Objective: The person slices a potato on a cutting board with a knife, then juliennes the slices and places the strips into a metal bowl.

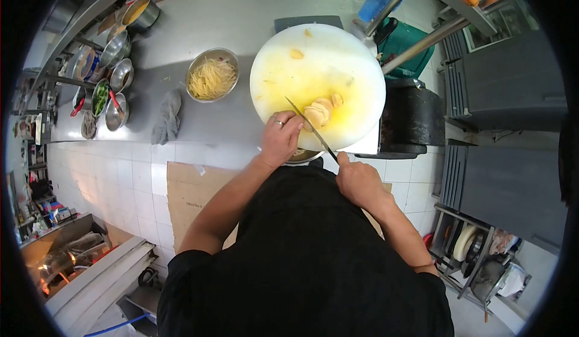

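A large round white cutting board (277, 53), stained yellow, lies on the counter in front of me. Pale yellow slices of what looks like peeled ginger (318, 114) lean together near its front edge. My right hand (360, 183) grips the handle of a knife (315, 131), whose blade slants up and left beside the slices. On the blade's other side, my left hand (281, 138), with a ring, has its fingers curled against the ginger, partly hiding the piece under them. One small ginger piece (296, 54) sits farther back on the board.
Left of the board stands a metal bowl of pale yellow shreds (211, 79). A grey cloth (167, 117) lies at the counter's front edge. Several metal bowls and pots (116, 49) line the left side. Metal posts (422, 46) rise at right. Beneath the board's front edge, another bowl (301, 156) partly shows.
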A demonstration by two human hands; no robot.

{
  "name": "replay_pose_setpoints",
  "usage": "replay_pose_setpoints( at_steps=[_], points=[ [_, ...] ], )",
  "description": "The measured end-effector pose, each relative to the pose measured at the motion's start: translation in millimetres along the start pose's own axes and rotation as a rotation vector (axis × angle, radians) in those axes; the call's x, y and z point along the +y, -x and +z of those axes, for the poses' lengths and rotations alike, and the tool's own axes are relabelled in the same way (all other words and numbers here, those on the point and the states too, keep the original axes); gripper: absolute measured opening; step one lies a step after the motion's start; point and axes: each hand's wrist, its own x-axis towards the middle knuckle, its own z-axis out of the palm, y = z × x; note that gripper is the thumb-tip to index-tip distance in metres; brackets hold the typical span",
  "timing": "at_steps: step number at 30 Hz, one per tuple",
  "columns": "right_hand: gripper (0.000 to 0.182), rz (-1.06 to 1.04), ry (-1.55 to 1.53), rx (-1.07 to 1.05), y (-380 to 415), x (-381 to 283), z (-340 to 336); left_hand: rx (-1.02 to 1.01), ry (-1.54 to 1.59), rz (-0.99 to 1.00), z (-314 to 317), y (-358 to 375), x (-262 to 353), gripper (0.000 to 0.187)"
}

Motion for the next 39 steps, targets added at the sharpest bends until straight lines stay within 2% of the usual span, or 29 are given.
replay_pose_setpoints(
  at_steps=[8,23,29,33,36,38,39],
  points=[
    [0.019,-0.051,0.070,0.067,23.3,-10.9,-30.1,-0.059,-0.029,0.003,0.6,0.7,1.5,0.009],
    [0.016,-0.019,0.038,-0.003,29.3,-12.8,-43.9,-0.040,-0.026,0.002,0.9,1.2,0.9,0.009],
    [0.021,-0.014,-0.032,0.019,-5.4,7.4,9.2,-0.032,-0.034,-0.006,2.5,2.4,0.9,0.010],
    [0.023,-0.010,-0.020,0.033,-4.9,12.1,11.2,-0.002,-0.027,0.009,7.3,1.2,0.0,0.011],
    [0.023,0.003,-0.024,0.020,-5.2,8.6,10.0,0.033,-0.011,-0.002,3.8,-0.1,2.8,0.017],
    [0.023,0.000,-0.020,0.008,-5.1,9.7,10.6,-0.078,-0.044,0.022,-0.2,-0.3,3.6,0.028],
    [0.023,0.000,-0.021,0.009,-5.1,9.3,9.9,-0.079,-0.045,0.023,-1.8,-2.6,4.9,0.028]
  ],
)
